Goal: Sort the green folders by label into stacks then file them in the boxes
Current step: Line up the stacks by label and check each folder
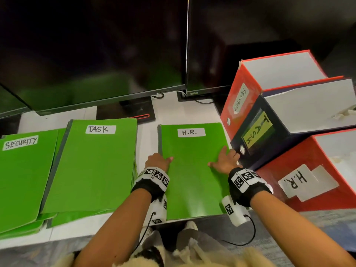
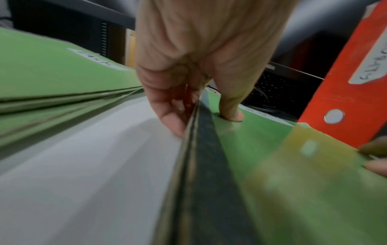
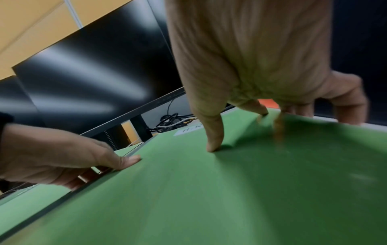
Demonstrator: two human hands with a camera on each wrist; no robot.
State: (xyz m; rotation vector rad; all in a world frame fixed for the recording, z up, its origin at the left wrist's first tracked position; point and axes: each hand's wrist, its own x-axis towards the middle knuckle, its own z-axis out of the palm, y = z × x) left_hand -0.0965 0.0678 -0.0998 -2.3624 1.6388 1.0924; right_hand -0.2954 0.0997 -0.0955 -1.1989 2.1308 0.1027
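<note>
Three stacks of green folders lie on the white desk (image 1: 147,135): SECURITY (image 1: 19,180) at the left, TASK (image 1: 92,166) in the middle, H.R. (image 1: 192,174) at the right. Both hands hold the H.R. stack (image 3: 209,190). My left hand (image 1: 158,161) grips its dark left spine (image 2: 201,165), thumb on the cover and fingers tucked under the edge. My right hand (image 1: 224,161) grips the right edge, thumb (image 3: 213,142) pressed on the cover and fingers curled over the side. The stack lies flat or barely raised.
Three file boxes lean at the right: red SECURITY (image 1: 242,93), dark blue TASK (image 1: 256,130), red H.R. (image 1: 308,170), close to my right hand. Two dark monitors (image 1: 96,54) on stands (image 1: 133,112) and cables (image 3: 171,121) fill the back of the desk.
</note>
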